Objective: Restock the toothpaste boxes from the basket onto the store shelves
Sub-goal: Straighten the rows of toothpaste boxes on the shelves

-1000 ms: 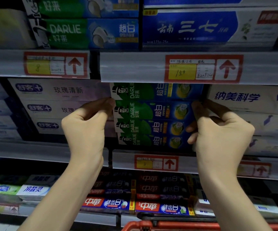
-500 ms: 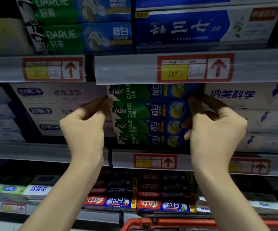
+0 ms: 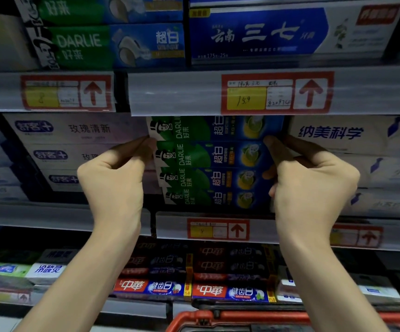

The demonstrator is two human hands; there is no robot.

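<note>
Landmark: 15.9 price tag (image 3: 275, 93), on the shelf-edge strip above the work area.

Task item: Darlie stack (image 3: 215, 161), four green-and-blue toothpaste boxes lying flat one on another. It sits directly below the 15.9 price tag, a little to its left. Fronts face outward, and the top box is partly hidden under the strip.

Left hand (image 3: 112, 178): below and well left of the 15.9 price tag. Thumb and forefinger tips pinch the left end of the Darlie stack, about where the first and second boxes meet.

Right hand (image 3: 314, 178): below the 15.9 price tag, slightly right. The thumb tip presses the stack's upper right corner, and the fingers are curled round its right end.

Item relative to hands: the stack lies between both hands, gripped at each end. It cannot be told how many of the four boxes the grip takes in.

Neighbours: lilac-white boxes (image 3: 74, 130) below-left of the tag, beside the stack. White boxes (image 3: 333, 137) below-right, behind the right hand.

Basket (image 3: 242, 317): red rim far below the tag, at the frame's bottom edge. Contents not visible.
</note>
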